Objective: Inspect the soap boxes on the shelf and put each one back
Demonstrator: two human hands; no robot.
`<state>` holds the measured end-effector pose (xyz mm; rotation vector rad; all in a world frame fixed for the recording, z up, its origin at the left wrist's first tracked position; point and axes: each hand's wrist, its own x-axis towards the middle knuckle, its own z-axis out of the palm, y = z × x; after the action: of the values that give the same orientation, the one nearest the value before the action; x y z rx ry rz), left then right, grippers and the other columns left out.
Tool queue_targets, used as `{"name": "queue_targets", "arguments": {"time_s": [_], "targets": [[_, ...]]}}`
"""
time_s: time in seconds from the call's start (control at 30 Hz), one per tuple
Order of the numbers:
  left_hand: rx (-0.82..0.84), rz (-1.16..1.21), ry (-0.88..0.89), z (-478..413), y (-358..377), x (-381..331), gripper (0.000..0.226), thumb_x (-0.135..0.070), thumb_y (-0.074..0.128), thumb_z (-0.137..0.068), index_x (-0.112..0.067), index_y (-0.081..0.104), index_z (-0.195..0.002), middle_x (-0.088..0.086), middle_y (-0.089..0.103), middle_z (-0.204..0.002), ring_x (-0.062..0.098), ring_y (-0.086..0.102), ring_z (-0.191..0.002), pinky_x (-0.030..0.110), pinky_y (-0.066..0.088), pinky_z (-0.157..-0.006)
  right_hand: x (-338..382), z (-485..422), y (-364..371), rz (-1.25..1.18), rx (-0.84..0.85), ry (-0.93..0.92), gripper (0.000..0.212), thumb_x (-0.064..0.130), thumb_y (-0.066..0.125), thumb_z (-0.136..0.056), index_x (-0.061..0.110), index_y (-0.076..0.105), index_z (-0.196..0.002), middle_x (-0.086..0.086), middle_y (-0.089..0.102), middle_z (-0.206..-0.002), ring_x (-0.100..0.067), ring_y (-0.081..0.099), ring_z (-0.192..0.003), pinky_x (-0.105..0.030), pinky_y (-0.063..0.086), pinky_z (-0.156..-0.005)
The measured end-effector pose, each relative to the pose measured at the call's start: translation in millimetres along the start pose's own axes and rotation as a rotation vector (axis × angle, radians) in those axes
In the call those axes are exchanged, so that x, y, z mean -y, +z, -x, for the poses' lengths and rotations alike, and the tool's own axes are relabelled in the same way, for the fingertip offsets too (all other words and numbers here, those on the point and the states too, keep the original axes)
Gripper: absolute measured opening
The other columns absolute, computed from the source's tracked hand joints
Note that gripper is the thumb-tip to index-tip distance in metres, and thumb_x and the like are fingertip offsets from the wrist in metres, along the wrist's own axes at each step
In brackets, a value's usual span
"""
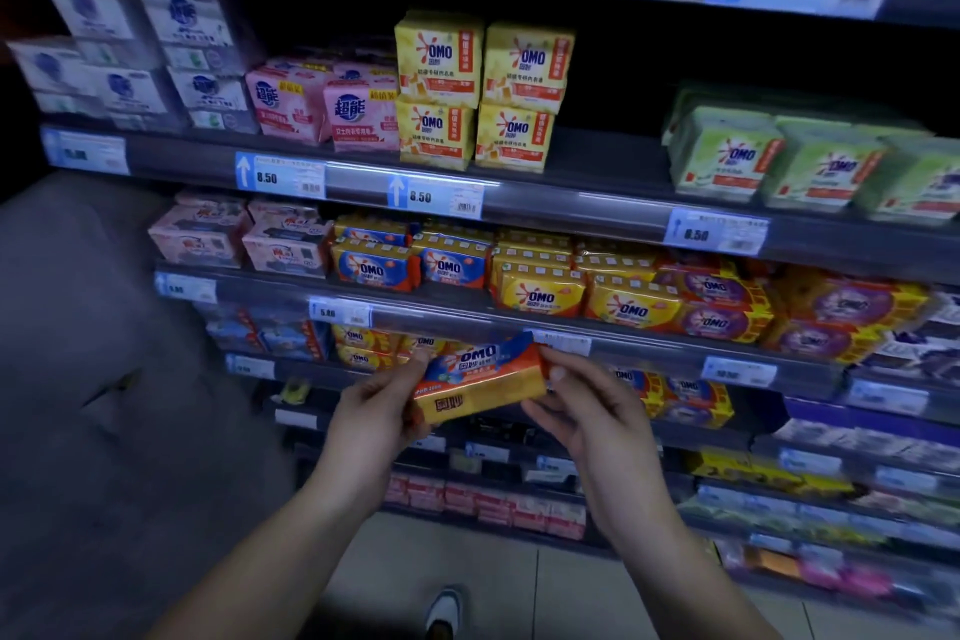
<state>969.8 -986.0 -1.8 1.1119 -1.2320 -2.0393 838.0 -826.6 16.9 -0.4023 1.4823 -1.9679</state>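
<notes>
Stock row, left: matching packs in orange and yellow, standing on a lower shelf, just behind and above the left hand. They are partly hidden, so whether a gap is open among them cannot be told.

Left hand: fingers curled round the lower, left end of the soap box, thumb towards its top face. Nothing else in it.

Soap box: one wrapped bar, orange and blue printed face upward, plain yellow side towards the camera. Held in front of the shelving, touching no other stock. Long axis runs across the body, left end lower, right end raised and tipped slightly towards the shelves.

Right hand: thumb pressed on the near face at the raised right end, fingers wrapped behind. Closed on the box, holding nothing besides.

Stock, right: purple and yellow packs, a different line, beyond the right hand.

Assessment: item under inspection, held at both ends, neither hand nearer to it than the other. The return place appears to lie forward and a little left, so the left hand looks better placed to carry it in. The box would likely need turning to match the row before it goes home. Knocking the neighbouring packs is the risk.
</notes>
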Motion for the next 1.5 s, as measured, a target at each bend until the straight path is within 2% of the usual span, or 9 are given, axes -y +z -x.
{"name": "queue_targets", "arguments": {"time_s": [0.13,0.37,0.57,0.73,0.93,1.2,1.3,1.37,1.5], "targets": [[0.03,-0.076,0.216,15.4,-0.2,2.1,0.044,-0.05,0.083,-0.068,-0.03,0.078,-0.106,-0.002,0.074,-0.085,0.017,0.067,-0.079,0.018,0.053,-0.06,-3.0,8.5,-7.2,0.009,0.0,0.059,0.022,0.027,0.066,-0.093,0.011,0.072,-0.106,-0.016,0.072,-0.114,-0.029,0.074,-0.105,-0.035,0.063,-0.086],[0.056,-0.431,0.735,50.8,14.4,3.3,0.081,-0.058,0.09,-0.061,-0.043,0.048,-0.129,-0.009,0.074,-0.103,0.012,0.065,-0.08,0.018,0.051,-0.073,-26.6,21.7,-4.7,-0.059,0.036,0.196,0.008,0.003,0.056,-0.102,0.007,0.058,-0.095,-0.022,0.066,-0.111,-0.03,0.072,-0.105,-0.044,0.059,-0.097],[0.041,-0.464,0.791,40.7,8.7,-0.4,0.039,-0.044,0.083,-0.076,-0.035,0.06,-0.105,-0.012,0.072,-0.099,0.009,0.068,-0.09,0.017,0.053,-0.077,-21.0,16.7,-7.5,-0.033,0.018,0.032,0.012,0.008,0.066,-0.096,0.018,0.064,-0.092,-0.011,0.071,-0.102,-0.032,0.07,-0.11,-0.039,0.059,-0.094],[0.097,-0.268,0.528,7.4,-4.2,-2.1,0.019,-0.04,0.073,-0.083,-0.035,0.069,-0.101,-0.006,0.074,-0.101,0.011,0.07,-0.103,0.026,0.055,-0.088,-2.1,4.3,5.8,0.23,-0.015,-0.297,0.029,0.01,0.084,-0.08,0.029,0.065,-0.091,0.007,0.072,-0.094,-0.015,0.07,-0.096,-0.022,0.056,-0.079],[0.151,-0.142,0.358,-35.0,-19.7,-9.1,0.011,-0.017,0.067,-0.098,-0.022,0.073,-0.105,0.006,0.075,-0.104,0.025,0.072,-0.103,0.046,0.055,-0.098,-3.8,-21.2,38.1,0.466,-0.057,-0.35,0.029,0.018,0.085,-0.083,0.036,0.067,-0.098,0.014,0.071,-0.105,-0.004,0.067,-0.103,-0.01,0.049,-0.083],[0.138,-0.143,0.291,-80.8,-25.9,-29.0,0.032,-0.011,0.066,-0.097,-0.026,0.068,-0.125,-0.012,0.073,-0.119,-0.003,0.068,-0.108,0.011,0.056,-0.081,-29.6,-70.9,62.3,0.541,-0.123,-0.173,0.034,0.018,0.06,-0.104,0.045,0.06,-0.124,0.026,0.057,-0.124,0.023,0.055,-0.104,0.0,0.046,-0.078],[0.221,-0.171,0.267,-103.8,-24.1,-31.9,0.046,-0.007,0.062,-0.099,-0.025,0.056,-0.142,-0.013,0.059,-0.14,0.001,0.056,-0.128,0.018,0.051,-0.094,-37.3,-91.2,71.0,0.494,-0.138,-0.07,0.045,0.015,0.058,-0.105,0.052,0.052,-0.13,0.034,0.055,-0.121,0.022,0.058,-0.102,-0.009,0.051,-0.078],[0.273,-0.216,0.246,-118.8,-22.0,-32.4,0.052,-0.008,0.061,-0.1,-0.025,0.05,-0.147,-0.011,0.052,-0.148,0.008,0.049,-0.136,0.028,0.045,-0.105,-41.8,-103.3,76.0,0.479,-0.163,-0.032,0.052,0.012,0.057,-0.104,0.047,0.049,-0.142,0.025,0.057,-0.13,0.008,0.058,-0.115,-0.025,0.051,-0.095],[0.279,-0.241,0.21,-144.3,-21.5,-24.6,0.052,-0.002,0.061,-0.099,-0.031,0.049,-0.139,-0.009,0.051,-0.146,0.012,0.045,-0.14,0.025,0.047,-0.1,-51.3,-119.9,82.3,0.529,-0.155,-0.014,0.057,0.008,0.055,-0.103,0.041,0.046,-0.15,0.016,0.057,-0.137,-0.008,0.057,-0.124,-0.044,0.051,-0.103]]}}
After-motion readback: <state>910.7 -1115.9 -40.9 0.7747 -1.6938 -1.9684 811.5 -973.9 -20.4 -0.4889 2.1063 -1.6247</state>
